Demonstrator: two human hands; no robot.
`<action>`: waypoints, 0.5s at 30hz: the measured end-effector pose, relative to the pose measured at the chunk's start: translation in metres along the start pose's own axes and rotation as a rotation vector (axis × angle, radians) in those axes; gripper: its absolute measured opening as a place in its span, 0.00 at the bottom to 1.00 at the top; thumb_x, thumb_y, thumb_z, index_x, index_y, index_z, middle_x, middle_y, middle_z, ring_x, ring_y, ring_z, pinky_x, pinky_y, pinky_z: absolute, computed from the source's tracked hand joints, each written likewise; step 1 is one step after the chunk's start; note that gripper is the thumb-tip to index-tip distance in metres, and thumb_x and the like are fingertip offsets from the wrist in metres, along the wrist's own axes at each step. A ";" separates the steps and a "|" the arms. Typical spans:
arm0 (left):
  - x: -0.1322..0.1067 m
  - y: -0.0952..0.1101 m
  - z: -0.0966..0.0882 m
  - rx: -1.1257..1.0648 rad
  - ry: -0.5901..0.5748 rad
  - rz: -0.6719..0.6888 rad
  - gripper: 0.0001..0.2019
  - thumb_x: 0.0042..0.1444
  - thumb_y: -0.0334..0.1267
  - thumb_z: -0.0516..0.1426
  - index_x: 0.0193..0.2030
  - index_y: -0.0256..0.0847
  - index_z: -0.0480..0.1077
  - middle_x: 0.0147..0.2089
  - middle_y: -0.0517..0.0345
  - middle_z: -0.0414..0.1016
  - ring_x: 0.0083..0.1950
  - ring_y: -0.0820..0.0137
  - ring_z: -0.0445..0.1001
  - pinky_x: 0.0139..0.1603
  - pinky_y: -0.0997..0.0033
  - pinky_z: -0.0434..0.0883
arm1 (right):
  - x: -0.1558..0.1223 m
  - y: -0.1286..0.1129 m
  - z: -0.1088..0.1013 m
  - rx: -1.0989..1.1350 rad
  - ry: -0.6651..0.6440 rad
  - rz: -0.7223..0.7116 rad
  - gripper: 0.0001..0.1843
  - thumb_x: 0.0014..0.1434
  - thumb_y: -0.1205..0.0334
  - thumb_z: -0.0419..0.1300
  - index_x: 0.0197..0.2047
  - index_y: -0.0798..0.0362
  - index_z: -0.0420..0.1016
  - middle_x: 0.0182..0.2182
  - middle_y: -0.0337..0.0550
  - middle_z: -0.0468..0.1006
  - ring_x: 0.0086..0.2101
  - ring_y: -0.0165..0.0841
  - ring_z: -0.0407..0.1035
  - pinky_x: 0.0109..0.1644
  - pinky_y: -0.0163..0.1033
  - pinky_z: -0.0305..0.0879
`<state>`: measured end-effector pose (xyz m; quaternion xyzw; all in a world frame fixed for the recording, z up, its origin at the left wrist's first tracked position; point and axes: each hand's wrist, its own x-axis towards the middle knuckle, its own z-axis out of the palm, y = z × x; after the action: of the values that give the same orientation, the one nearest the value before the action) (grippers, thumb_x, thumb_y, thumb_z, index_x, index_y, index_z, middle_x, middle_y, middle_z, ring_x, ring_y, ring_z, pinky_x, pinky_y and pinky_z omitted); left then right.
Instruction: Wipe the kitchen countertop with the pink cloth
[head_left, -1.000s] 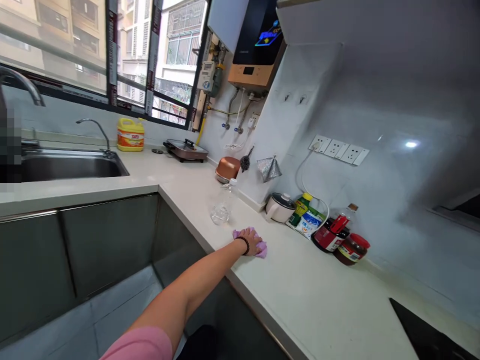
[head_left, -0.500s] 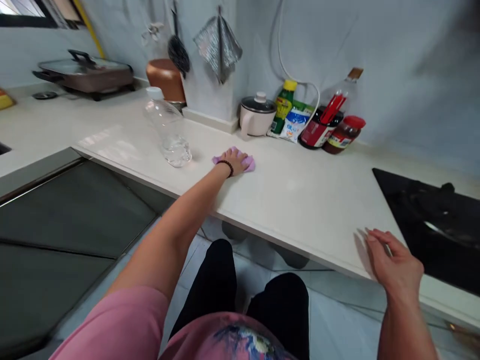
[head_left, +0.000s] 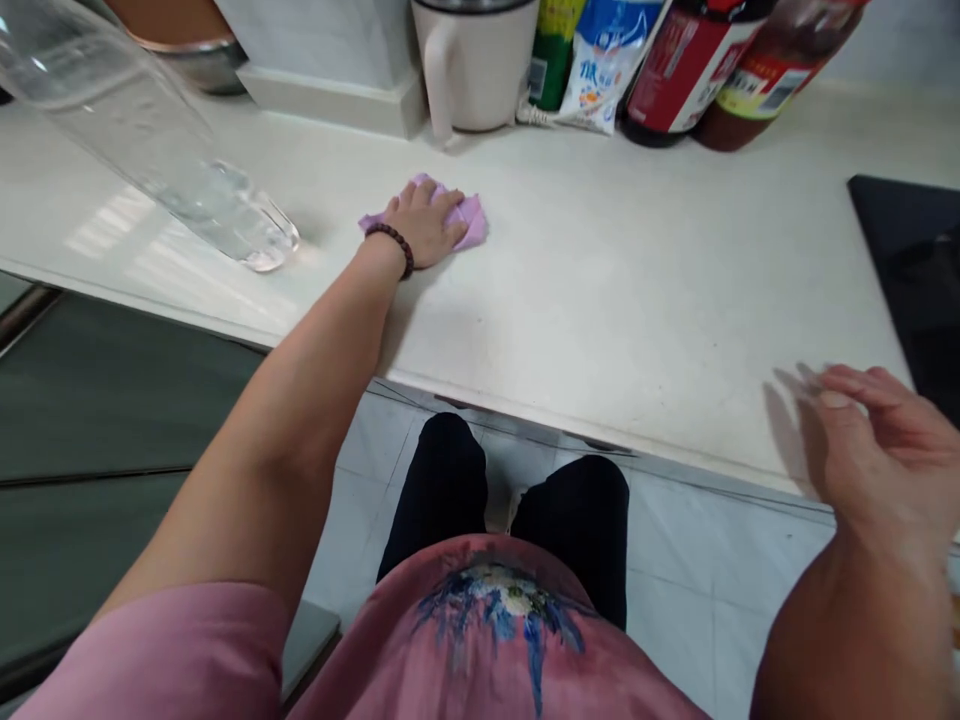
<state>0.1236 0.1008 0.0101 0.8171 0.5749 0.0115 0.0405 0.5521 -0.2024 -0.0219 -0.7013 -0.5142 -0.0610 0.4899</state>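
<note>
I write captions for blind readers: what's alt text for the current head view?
A person's left hand rests on a purple cloth on a white countertop, near a clear bottle; the right hand is beside a black cooktop.

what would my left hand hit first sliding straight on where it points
Your left hand would probably meet the cream handled pot first; the exact line is hard to judge.

Left hand [head_left: 429, 225] on the cloth [head_left: 474, 218], cloth on the countertop [head_left: 600, 300], and left of both, there's the plastic bottle [head_left: 172, 150]! Behind the cloth, the electric pot [head_left: 484, 70]; rightward along the back, a seasoning bottle [head_left: 551, 65], a packet [head_left: 606, 65], two jars [head_left: 686, 70]. Far right, the cooktop [head_left: 919, 270], right hand [head_left: 892, 450] before it, near the front edge.
</note>
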 end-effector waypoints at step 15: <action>-0.047 0.244 0.015 -0.143 -0.192 0.387 0.35 0.68 0.60 0.47 0.78 0.52 0.53 0.82 0.59 0.41 0.80 0.37 0.36 0.76 0.29 0.40 | 0.008 0.026 0.002 -0.013 -0.062 -0.026 0.19 0.66 0.50 0.65 0.49 0.58 0.82 0.47 0.52 0.83 0.55 0.41 0.74 0.66 0.53 0.67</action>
<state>0.3378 -0.0258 0.0161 0.9046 0.3989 -0.0180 0.1495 0.5749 -0.1957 -0.0342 -0.6992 -0.5379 -0.0490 0.4683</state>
